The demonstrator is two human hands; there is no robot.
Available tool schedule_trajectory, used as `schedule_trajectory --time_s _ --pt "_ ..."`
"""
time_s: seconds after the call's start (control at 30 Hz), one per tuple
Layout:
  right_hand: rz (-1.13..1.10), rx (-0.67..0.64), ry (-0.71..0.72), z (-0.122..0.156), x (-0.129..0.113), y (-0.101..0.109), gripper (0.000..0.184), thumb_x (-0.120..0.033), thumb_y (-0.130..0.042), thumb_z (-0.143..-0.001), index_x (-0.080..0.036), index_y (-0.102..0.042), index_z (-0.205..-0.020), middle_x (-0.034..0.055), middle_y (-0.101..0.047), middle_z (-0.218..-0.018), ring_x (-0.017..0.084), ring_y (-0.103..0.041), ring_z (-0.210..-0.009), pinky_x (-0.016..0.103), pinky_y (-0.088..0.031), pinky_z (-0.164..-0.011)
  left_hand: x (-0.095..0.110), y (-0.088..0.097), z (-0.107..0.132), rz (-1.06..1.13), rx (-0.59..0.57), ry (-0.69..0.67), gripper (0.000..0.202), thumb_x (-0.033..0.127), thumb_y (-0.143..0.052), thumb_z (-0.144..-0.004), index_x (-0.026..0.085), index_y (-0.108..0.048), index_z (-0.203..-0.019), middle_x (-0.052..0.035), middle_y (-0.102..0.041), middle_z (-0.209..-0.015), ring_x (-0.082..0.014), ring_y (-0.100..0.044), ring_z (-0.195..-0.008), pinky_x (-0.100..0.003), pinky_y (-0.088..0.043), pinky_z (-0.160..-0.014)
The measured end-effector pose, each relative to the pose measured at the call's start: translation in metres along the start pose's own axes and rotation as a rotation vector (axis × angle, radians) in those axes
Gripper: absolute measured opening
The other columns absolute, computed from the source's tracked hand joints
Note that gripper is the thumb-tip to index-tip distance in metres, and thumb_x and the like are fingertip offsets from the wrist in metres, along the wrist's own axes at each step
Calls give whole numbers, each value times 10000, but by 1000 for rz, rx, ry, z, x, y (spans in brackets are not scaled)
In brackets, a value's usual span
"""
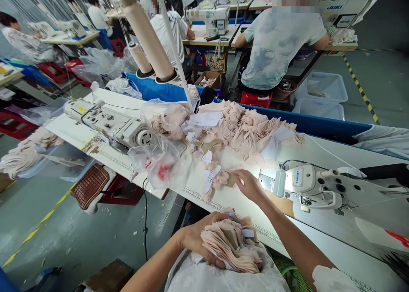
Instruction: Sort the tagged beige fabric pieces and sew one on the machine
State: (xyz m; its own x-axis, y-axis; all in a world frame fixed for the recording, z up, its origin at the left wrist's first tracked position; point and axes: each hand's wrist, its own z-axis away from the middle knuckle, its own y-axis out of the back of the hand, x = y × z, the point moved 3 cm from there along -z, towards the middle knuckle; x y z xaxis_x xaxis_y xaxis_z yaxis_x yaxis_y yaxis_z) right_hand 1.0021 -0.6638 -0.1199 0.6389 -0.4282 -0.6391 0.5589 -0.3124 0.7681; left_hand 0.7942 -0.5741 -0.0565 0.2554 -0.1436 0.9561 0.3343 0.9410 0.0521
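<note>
My left hand [200, 236] is closed round a thick stack of pale pink fabric pieces [231, 245] with small paper tags, held over my lap at the table's near edge. My right hand [247, 183] reaches across the white sewing table [319, 236] and pinches a small pink fabric piece with a paper ticket [217, 177]. A white Juki sewing machine [319, 185] stands just right of that hand, its lamp lighting the spot. A big heap of pink fabric pieces [243, 128] with paper slips lies further back on the table.
A second sewing machine [111, 121] stands at the left beside clear plastic bags [156, 156]. Large thread cones [147, 36] rise behind. A blue trough [319, 124] edges the table's far side. Other people sit sewing at tables beyond. Bins and red stools stand on the floor.
</note>
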Motion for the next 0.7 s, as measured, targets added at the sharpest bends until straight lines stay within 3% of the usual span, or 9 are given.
schedule_trajectory --time_s 0.17,0.27,0.4,0.57,0.63,0.7 --pt "179 -124 26 -48 -2 -8 302 -149 -543 -875 -162 -641 -1160 121 -630 -1203 314 -529 -1123 392 -405 -921 -5 -5 7 43 25 14 1224 686 -880 -420 199 -416 -1444 -148 -411 -1484 -412 -312 -1416 -544 -247 -1202" --pt "252 -197 48 -52 -6 -10 317 -134 -600 -828 -171 -637 -1141 120 -626 -1175 309 -531 -1114 371 -371 -908 -7 -5 13 96 66 -7 1226 682 -870 -469 231 -349 -1484 -138 -412 -1479 -414 -306 -1420 -562 -258 -1194" --pt "270 -243 -37 -46 1 -10 289 -173 -666 -776 -148 -609 -1058 92 -658 -920 290 -609 -907 347 -373 -809 -4 -3 14 94 76 -20 1225 672 -880 -456 232 -363 -1475 -143 -431 -1456 -426 -310 -1412 -575 -256 -1190" --pt "121 -133 -284 -22 31 -3 74 -167 -629 -768 -180 -557 -760 32 -552 -655 265 -593 -695 304 -361 -630 -1 -1 11 28 77 -19 1191 718 -854 -449 191 -432 -1430 -156 -409 -1470 -423 -293 -1415 -574 -218 -1202" --pt "-15 -40 -340 -5 38 0 71 -224 -582 -821 -192 -548 -767 22 -531 -646 249 -568 -663 305 -373 -600 0 0 9 6 73 -49 1147 725 -844 -460 186 -467 -1399 -153 -412 -1463 -413 -297 -1413 -552 -214 -1210" --pt "-228 50 -328 11 37 0 146 -344 -560 -872 -201 -578 -890 24 -560 -699 239 -556 -668 324 -413 -606 -1 0 7 -28 56 -76 1122 720 -847 -459 186 -486 -1377 -149 -420 -1445 -404 -325 -1396 -539 -227 -1210"
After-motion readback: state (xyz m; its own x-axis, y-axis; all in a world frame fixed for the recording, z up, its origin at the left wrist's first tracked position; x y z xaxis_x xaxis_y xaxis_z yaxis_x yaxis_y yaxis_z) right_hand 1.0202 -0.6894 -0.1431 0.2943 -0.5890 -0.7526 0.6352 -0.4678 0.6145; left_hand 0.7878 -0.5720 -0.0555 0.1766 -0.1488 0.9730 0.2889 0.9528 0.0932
